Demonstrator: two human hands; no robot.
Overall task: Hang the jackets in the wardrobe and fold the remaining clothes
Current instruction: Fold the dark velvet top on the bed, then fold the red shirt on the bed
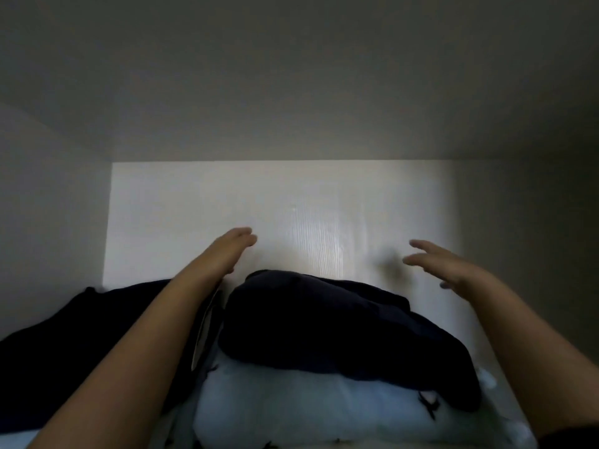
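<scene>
Folded dark navy fabric garment [340, 325] lies on top of a pale blue-white folded garment [291, 409] with small dark marks. The two are stacked in a wardrobe compartment, and a second dark cloth heap [74, 345] sits just beside them on the left. Both hands hover past the stack and hold nothing: the left hand [227, 251] has straight fingers held together, the right hand [444, 264] has its fingers spread and relaxed. The rounded top garment could probably slide off or unfold if a forearm drags across it, since both arms pass close beside it. Behind stands a white wood-grain panel [227, 196], bright at its middle. The grey side wall [534, 222] and the compartment's top lie in shadow.
</scene>
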